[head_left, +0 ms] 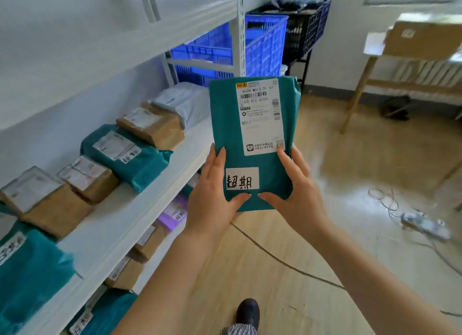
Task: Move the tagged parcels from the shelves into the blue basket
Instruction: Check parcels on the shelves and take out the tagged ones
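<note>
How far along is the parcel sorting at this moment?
Done: cannot tell; the blue basket's inside is hidden. In hand: left hand and right hand hold a tagged teal parcel. Left: another tagged teal parcel lies on the shelf.

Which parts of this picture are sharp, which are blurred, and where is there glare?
In the head view, the green parcel held by the left hand and right hand is sharp, and its printed label is partly legible; the parcels on the shelf at the left edge are blurred; the wide lens bends the shelves; window light glares on the floor at right.
</note>
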